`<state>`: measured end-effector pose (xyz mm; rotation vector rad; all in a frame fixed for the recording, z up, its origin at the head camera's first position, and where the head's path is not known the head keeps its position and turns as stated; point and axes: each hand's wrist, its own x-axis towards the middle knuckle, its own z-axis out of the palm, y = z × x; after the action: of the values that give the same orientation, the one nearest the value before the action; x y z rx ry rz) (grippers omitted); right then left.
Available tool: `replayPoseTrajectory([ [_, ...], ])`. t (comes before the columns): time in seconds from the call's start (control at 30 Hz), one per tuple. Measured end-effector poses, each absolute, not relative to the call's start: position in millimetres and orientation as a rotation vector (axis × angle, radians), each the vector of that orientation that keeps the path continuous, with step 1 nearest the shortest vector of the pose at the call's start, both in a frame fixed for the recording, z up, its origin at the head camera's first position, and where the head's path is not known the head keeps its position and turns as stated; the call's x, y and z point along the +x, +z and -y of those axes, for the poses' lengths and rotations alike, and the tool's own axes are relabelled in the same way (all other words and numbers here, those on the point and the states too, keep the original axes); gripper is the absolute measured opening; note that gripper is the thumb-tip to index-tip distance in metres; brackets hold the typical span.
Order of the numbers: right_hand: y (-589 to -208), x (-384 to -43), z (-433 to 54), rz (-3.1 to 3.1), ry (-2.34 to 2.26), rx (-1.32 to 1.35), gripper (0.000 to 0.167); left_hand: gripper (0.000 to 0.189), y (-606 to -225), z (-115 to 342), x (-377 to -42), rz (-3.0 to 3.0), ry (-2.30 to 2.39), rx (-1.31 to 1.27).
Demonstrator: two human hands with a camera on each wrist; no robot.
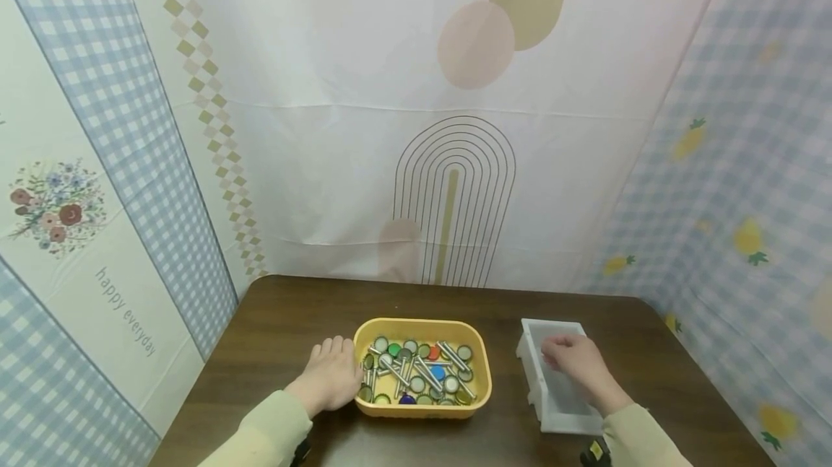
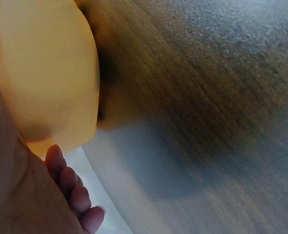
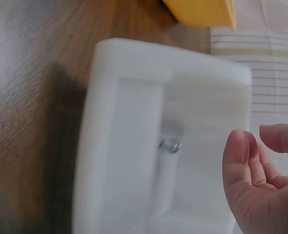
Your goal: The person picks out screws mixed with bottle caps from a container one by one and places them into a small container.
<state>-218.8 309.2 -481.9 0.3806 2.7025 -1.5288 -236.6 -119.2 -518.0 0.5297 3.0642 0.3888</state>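
A yellow plastic tub (image 1: 422, 413) holds bottle caps (image 1: 417, 384) in several colours mixed with silver metal bolts (image 1: 429, 373). My left hand (image 1: 333, 374) rests against the tub's left wall, fingers extended; the left wrist view shows the palm beside the tub's side. Over the white tray (image 1: 541, 387) on the right hovers my right hand (image 1: 575, 364). In the right wrist view its thumb and loosely bent fingers are apart, with nothing between them. A small shiny metal piece (image 3: 171, 145) shows inside that tray, its outline blurred.
Both containers stand on a dark brown wooden table (image 1: 292, 323), with a strip of tabletop between them. A white patterned cloth (image 1: 325, 185) hangs behind the table's back edge. Blue checked cloth (image 1: 734, 185) hangs along the right.
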Motion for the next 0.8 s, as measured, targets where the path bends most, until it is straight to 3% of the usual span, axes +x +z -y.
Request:
replayPoseTrajectory([
  [0.23,-461,-223,-278,-2.694,-1.546,0.221,0.043,0.023,-523,123,-239,-3.093,0.417,0.535],
  [0.53,-456,-240,-215,-2.651,-1.528,0.146,0.024,0.024,-515,121,-237,-3.048,0.405,0.528],
  [0.8,-470,-249,-176,-2.577,-1.278,-0.162,0.017,0.022,-517,120,-236,-3.043,0.427,0.534],
])
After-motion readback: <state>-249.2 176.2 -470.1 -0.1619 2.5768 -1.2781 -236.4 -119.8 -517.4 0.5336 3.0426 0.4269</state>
